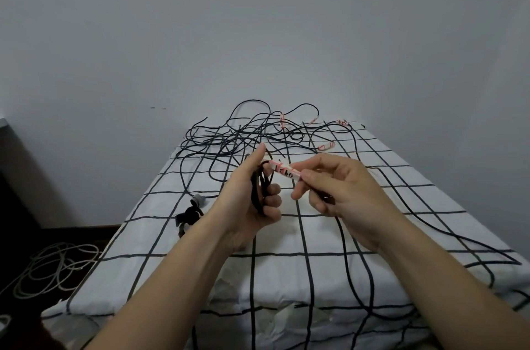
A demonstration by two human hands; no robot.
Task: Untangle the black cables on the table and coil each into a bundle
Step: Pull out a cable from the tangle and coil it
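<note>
While apart, hands tight: left hand (249, 203) around cable loops (256, 189), right hand (341, 192) around tag (285, 172).

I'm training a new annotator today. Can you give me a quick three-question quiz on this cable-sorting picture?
1. True or false: the left hand holds loops of black cable.
2. What does the right hand pinch? A) a pen B) a white tag with pink marks C) scissors
3. Fill in: the tangle of black cables lies at the ____ end of the table.
Key: 1 true; 2 B; 3 far.
</note>
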